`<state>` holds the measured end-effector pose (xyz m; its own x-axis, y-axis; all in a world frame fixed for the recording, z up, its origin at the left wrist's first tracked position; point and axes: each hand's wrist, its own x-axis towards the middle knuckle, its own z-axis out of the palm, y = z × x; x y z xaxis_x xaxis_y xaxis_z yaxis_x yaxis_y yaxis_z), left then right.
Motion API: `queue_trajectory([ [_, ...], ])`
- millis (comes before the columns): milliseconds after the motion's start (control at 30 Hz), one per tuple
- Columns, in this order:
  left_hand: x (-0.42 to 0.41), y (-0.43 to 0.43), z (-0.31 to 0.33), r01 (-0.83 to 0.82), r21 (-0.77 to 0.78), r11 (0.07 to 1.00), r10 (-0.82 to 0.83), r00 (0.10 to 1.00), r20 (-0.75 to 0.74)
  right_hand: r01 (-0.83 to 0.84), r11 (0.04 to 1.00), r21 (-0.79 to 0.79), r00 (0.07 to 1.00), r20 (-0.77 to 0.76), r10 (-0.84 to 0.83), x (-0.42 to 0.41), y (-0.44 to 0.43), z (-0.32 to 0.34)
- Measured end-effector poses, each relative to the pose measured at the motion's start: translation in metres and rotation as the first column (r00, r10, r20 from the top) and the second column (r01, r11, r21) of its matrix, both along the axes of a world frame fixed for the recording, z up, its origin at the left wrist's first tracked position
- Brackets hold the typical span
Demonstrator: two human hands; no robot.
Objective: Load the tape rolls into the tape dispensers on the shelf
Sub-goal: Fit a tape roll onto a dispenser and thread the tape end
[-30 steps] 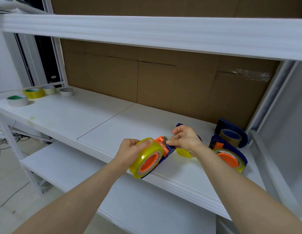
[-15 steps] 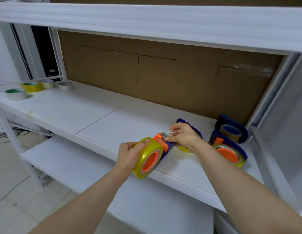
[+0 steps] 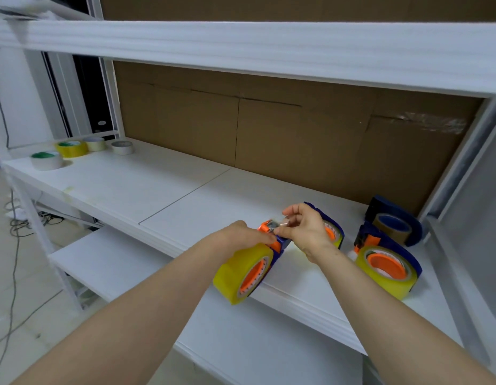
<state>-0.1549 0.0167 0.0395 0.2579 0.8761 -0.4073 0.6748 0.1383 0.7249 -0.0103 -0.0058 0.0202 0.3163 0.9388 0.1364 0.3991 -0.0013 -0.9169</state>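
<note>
Both hands held the dispenser (image 3: 282, 243), left hand (image 3: 238, 237) gripping its body, right hand (image 3: 306, 232) pinching by the blade (image 3: 273, 225), where tape (image 3: 235, 276) might snag

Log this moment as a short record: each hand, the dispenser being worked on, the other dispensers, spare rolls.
Left hand: grips held dispenser with its yellow roll
Right hand: fingers pinch at its orange front end
Other dispensers: three at right of shelf, each holding a roll
Spare rolls: four, far left
</note>
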Motion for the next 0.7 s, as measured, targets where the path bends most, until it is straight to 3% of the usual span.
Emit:
queue_trajectory([
  [167,0.0002,0.0079,-0.0054,-0.074,-0.083,0.994,0.08,0.994,0.076,0.011,1.0,0.019,1.0,-0.021,-0.01,-0.0002,-0.0031,-0.002],
  [567,0.0073,0.001,-0.0098,-0.04,0.075,0.996,0.042,0.999,-0.025,-0.001,0.998,0.059,0.994,-0.111,0.007,-0.0058,-0.0044,-0.0035],
  [700,0.0067,0.0017,-0.0047,-0.09,0.017,0.996,0.087,0.987,0.136,0.044,0.993,0.113,0.992,-0.121,-0.03,-0.0038,0.0003,-0.0016],
])
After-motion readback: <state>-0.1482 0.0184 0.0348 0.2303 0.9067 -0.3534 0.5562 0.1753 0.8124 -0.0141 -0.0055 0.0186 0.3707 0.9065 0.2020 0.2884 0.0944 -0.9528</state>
